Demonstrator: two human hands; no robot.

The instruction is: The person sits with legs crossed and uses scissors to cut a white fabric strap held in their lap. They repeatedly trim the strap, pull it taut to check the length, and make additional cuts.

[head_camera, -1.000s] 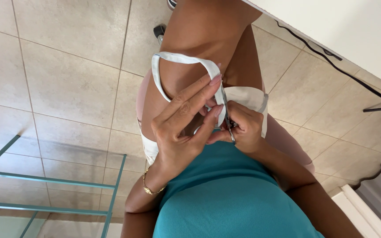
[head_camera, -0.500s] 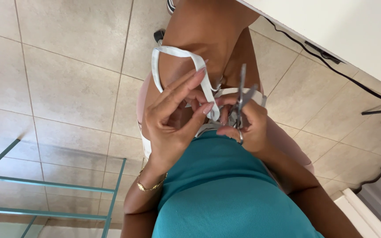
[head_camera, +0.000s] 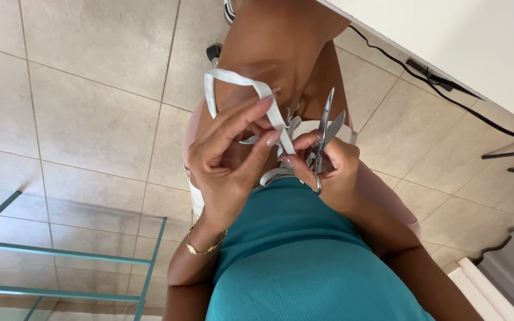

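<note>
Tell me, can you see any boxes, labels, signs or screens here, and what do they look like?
None in view.
The left hand pinches a white fabric strap.
The right hand holds small silver scissors, blades up.
Beige tiles cover the floor, with black cables at the white wall.

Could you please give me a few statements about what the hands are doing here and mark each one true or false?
1. The right hand holds small metal scissors. True.
2. The scissors' blades point down at the floor. False: they point up, away from the person's body, slightly apart.
3. The left hand pinches a white strap between its fingers. True.
4. The left wrist is bare. False: it wears a gold bracelet.
5. The floor is carpeted. False: it is beige tile.
</note>
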